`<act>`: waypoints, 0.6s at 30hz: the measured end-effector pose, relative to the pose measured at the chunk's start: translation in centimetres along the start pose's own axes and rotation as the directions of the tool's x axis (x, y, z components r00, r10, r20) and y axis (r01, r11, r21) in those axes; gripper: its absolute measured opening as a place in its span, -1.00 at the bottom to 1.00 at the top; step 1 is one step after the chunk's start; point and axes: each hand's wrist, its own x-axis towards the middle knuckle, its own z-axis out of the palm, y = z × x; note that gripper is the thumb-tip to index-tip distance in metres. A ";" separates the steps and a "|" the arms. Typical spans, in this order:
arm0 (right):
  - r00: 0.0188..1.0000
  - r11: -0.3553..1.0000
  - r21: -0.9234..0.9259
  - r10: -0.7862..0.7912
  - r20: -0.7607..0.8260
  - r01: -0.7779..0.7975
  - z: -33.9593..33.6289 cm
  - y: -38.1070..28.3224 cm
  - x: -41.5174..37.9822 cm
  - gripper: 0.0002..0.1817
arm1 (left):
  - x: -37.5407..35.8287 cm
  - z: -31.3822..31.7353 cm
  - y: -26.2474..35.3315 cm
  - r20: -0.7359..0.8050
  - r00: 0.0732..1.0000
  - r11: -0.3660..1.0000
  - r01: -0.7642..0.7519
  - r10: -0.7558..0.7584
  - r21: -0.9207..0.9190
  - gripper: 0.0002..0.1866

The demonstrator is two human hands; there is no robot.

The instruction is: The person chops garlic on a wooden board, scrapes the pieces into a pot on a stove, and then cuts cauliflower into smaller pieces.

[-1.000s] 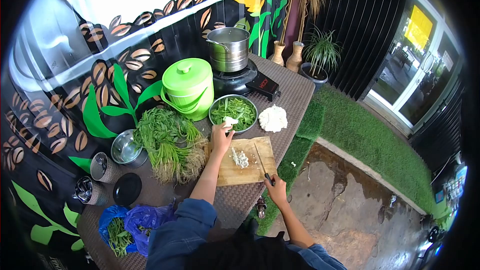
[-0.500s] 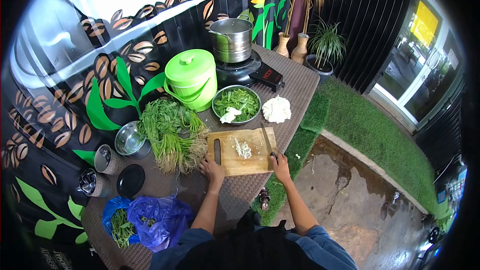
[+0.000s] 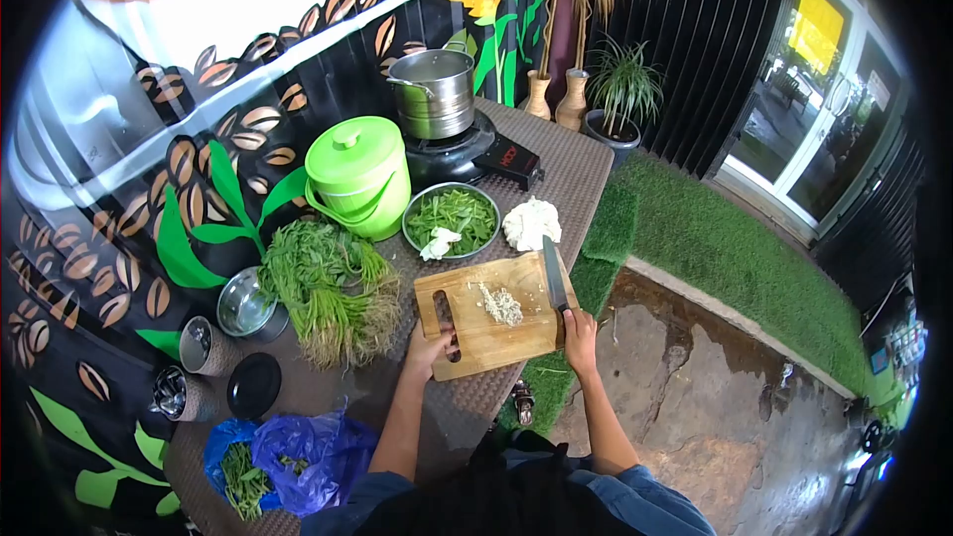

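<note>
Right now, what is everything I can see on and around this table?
cutting board: one, wooden, table's near edge, lifted by its handle slot
chopped bits: small pale pile, on the board
knife: one, dark handle, blade over the board's right side
steel bowl: one, holds green leaves and white pieces
cauliflower: one, white, right of the bowl
green bucket: one, lidded, behind the greens
leafy greens: one bundle, left of the board
pot: one, steel, on a black stove
blue bags: two, near left corner
left hand: grips the board's handle
right hand: holds the knife
</note>
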 end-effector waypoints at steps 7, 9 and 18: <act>0.979 0.974 0.179 0.104 0.175 -0.135 -4.3 -3.8 9.0 -0.66 | 3.9 2.0 6.3 0.158 0.985 0.976 -0.033 0.069 -0.216 -0.41; 0.988 0.955 0.288 0.025 0.149 -0.068 -4.0 -4.4 13.0 -0.64 | 6.1 2.8 9.0 0.166 0.983 0.978 -0.039 0.073 -0.203 -0.42; 0.951 0.927 0.211 -0.300 -0.074 0.309 -2.5 -7.7 35.4 -0.72 | 16.3 9.2 24.4 -0.007 0.947 0.861 -0.295 0.322 -0.415 -0.50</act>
